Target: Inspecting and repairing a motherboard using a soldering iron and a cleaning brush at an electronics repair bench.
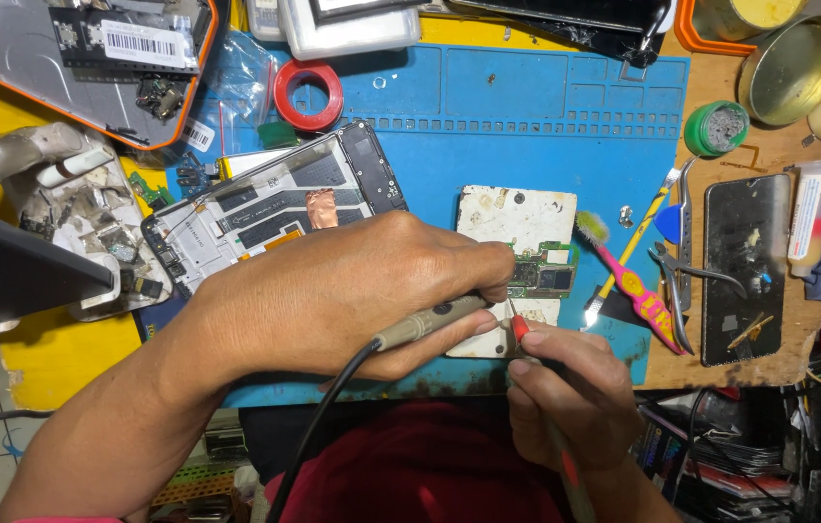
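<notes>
At centre left of the frame an opened phone frame (275,208) lies on the blue mat (546,107). The left hand (352,291) is closed around a grey probe (430,320) with a black cable, its tip at the green circuit board (541,271) on a white block (517,218), centre. Lower right of centre, the right hand (570,387) pinches a red probe (521,327) — also aimed at the board. Further right lie a pink toothbrush (628,281) and tweezers (684,252).
</notes>
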